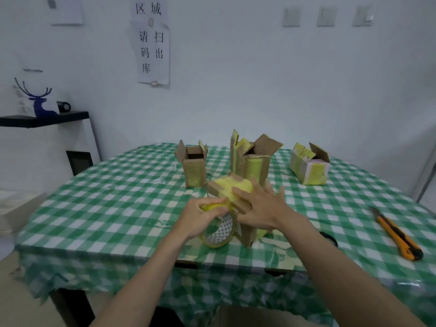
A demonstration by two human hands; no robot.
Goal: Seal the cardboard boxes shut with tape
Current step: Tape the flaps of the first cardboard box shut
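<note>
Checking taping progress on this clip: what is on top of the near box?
Yellow tape covers the near box top, and the right hand lies flat on it. The top under that hand is hidden. The left hand grips the tape roll beside it.

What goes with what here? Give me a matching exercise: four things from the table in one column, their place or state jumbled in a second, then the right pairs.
Column one:
1. tape roll
2. utility knife
3. near box
4. far right box

Column two:
A. lies alone on the cloth at the right
B. flaps standing open, at the back of the table
C. gripped by the left hand
D. pressed under the flat right hand

Pairs: 1-C, 2-A, 3-D, 4-B
</note>
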